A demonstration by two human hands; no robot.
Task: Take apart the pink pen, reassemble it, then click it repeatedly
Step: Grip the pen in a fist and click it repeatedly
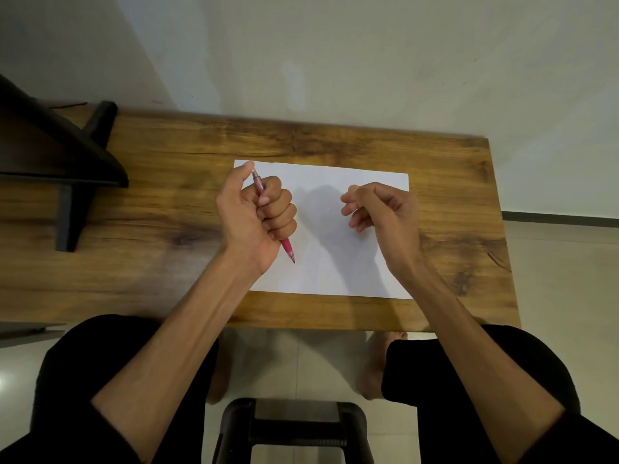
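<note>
The pink pen (287, 247) is in one piece and held in the fist of my left hand (251, 216). Its tip points down toward the white paper (335, 262), and its clicker end sticks up under my thumb near the paper's far left corner. My right hand (382, 212) hovers over the right half of the paper with the fingers loosely curled and nothing in it. The middle of the pen is hidden inside my left fist.
The paper lies on a wooden table (167, 229) against a pale wall. A black stand (67, 162) occupies the table's left part. Below the near edge are my knees in dark clothing and a black stool (294, 426).
</note>
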